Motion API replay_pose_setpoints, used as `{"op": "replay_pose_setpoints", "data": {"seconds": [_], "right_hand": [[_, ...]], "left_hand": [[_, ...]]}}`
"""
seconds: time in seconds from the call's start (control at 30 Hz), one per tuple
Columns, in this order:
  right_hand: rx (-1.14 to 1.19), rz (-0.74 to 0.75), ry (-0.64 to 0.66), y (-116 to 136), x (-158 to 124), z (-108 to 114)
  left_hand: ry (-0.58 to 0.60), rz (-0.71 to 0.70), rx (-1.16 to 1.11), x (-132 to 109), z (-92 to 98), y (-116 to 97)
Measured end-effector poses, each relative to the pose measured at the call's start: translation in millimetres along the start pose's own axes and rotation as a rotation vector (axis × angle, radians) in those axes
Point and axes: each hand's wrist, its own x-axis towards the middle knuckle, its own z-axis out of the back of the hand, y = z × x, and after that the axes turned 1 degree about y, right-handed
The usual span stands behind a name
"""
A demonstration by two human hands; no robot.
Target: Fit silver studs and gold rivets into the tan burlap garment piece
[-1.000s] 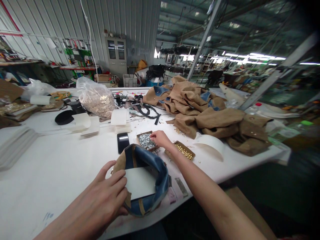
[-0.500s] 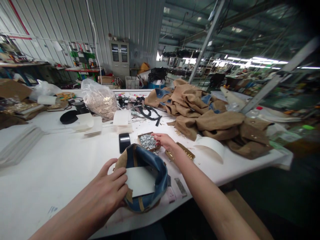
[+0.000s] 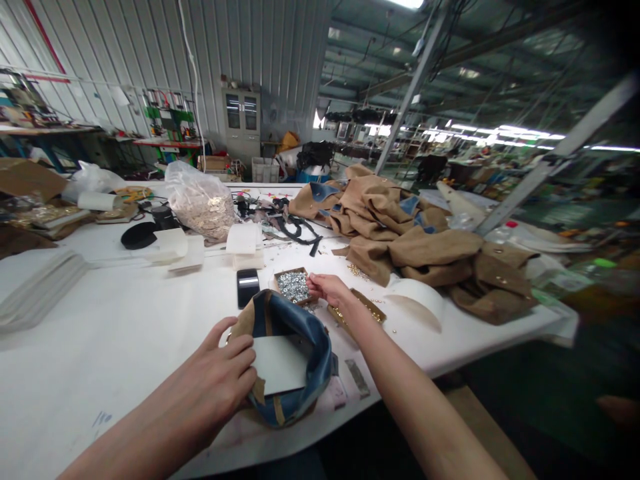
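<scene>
My left hand [image 3: 213, 383] rests with fingers spread flat on a white card [image 3: 280, 363] that lies in a blue and tan fabric piece [image 3: 295, 330] near the table's front edge. My right hand [image 3: 327, 288] reaches over a small tray of silver studs [image 3: 293, 285], fingers curled in a pinch at the tray's right edge. What the fingertips hold is too small to make out. A second tray of gold studs [image 3: 367, 303] lies just right of that hand, partly hidden by my wrist.
A black phone [image 3: 247, 287] lies left of the silver tray. A heap of tan garments [image 3: 420, 247] covers the table's right side. A clear bag of gold pieces [image 3: 200, 200], white rolls [image 3: 243, 239] and black straps [image 3: 297, 230] sit further back. White table [image 3: 110, 327].
My right hand has drawn back slightly from the middle of the silver stud tray to its right edge. The left hand has stayed on the white card.
</scene>
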Motion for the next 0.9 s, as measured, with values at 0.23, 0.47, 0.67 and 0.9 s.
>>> {"op": "replay_pose_setpoints", "data": {"seconds": [0.23,0.47,0.67,0.9], "right_hand": [[0.008,-0.064,0.026,0.0,-1.7,-1.4],[0.111,-0.073,0.025,0.7,-9.2,-6.4],[0.25,-0.066,0.142,14.8,-34.2,-13.8],[0.249,-0.049,0.283,33.4,-68.5,-28.3]], "left_hand": [[0.008,-0.007,0.018,2.1,1.0,1.0],[0.032,-0.014,0.027,3.3,0.9,1.2],[0.044,-0.007,0.044,2.3,1.2,0.7],[0.041,-0.006,0.055,4.4,2.3,-0.1]]}}
